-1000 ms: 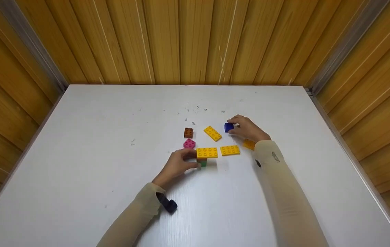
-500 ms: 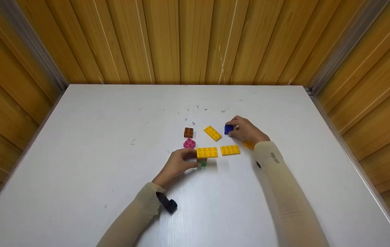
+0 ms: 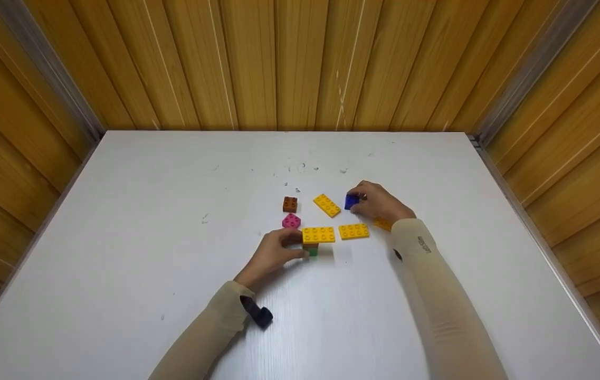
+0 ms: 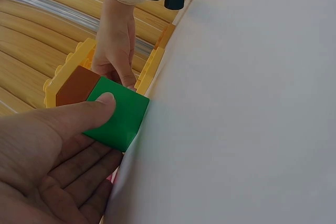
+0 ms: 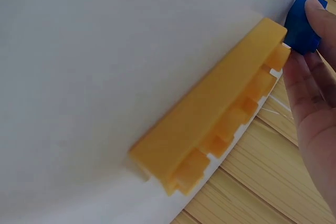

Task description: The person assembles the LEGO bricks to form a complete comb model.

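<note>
My left hand (image 3: pixel 274 250) holds a small stack between thumb and fingers. At its bottom is a green brick (image 4: pixel 122 113) with the thumb on its side, then a brown brick (image 4: pixel 76 85), then a yellow eight-stud plate (image 3: pixel 318 234) that juts out to the right. Farther back on the right, my right hand (image 3: pixel 381 202) pinches a blue brick (image 3: pixel 351 201), thumb in front and fingers behind. In the right wrist view the thumb lies on the side of this blue brick (image 5: pixel 303 23), which sits at the tabletop.
Between the hands lie two yellow plates (image 3: pixel 327 205), one slanted and one straight (image 3: pixel 354 231). Another yellow piece (image 3: pixel 382 223) is partly under the right wrist. A brown brick (image 3: pixel 290 204) and a pink brick (image 3: pixel 291 221) lie behind the left hand on the white table (image 3: pixel 120 237).
My right hand has shifted slightly toward me, and the blue brick has come from tilted to studs up in its grip. The left hand and the stack have stayed still.
</note>
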Tool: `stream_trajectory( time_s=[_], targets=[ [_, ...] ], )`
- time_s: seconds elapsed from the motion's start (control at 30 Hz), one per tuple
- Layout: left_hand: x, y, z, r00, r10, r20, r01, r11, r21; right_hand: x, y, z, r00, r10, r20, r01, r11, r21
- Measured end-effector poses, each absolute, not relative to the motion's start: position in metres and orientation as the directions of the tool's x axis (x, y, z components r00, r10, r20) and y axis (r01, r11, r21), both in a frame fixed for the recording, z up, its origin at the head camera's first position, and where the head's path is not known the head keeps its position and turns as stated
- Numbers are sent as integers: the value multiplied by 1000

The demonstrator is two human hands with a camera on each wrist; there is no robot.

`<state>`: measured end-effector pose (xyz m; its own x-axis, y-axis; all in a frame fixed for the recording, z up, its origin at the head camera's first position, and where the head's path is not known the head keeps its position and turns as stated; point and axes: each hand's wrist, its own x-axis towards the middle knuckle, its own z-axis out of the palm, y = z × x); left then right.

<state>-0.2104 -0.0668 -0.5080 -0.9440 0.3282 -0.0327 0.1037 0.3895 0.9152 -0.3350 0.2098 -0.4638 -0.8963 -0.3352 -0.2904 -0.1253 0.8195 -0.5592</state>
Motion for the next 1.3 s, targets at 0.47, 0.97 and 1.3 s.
stream_trajectory(
  time_s=[0.47,0.97,1.3],
  targets=[
    [-211,-66,-508,-946,321,-52,83,394,916,-332,209,-465,-894,-336,-297,-117,814,-569],
    [-209,-66,-506,-949,310,-64,71,406,911,-323,208,-454,-878,-415,-238,-205,776,-597],
    [-210,-65,-506,-948,305,-90,46,411,910,-321,204,-448,-854,-494,-166,-320,748,-581]
  ],
)
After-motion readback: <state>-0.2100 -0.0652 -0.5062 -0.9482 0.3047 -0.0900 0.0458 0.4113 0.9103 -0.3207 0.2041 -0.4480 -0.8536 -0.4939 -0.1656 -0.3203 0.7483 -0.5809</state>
